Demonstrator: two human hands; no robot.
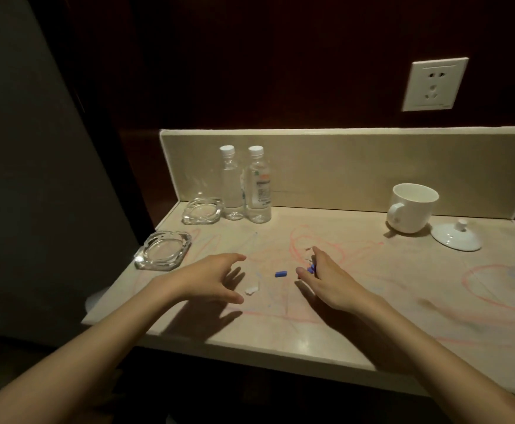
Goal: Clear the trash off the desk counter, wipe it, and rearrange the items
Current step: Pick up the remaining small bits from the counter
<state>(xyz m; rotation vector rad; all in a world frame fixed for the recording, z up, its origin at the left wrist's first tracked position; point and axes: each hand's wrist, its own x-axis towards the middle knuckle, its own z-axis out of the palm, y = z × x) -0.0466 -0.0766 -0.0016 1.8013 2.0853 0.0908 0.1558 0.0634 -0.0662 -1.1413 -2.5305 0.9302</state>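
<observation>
Head view: risk: the blue scrap (280, 274), lying loose on the counter (326, 347) between both thumbs, may get flicked off by a hasty sweep. Left hand (210, 278) hovers with fingers spread, holding nothing. Right hand (326, 280) pinches blue bits (312, 268) at its fingertips

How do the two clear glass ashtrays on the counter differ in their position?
The far glass ashtray sits by the backsplash, next to the two clear plastic water bottles; the near glass ashtray sits at the counter's left edge, closer to the left hand. Pink scribbles run beside the near one, but not beside the far one. Both look empty, clear and faceted.
</observation>
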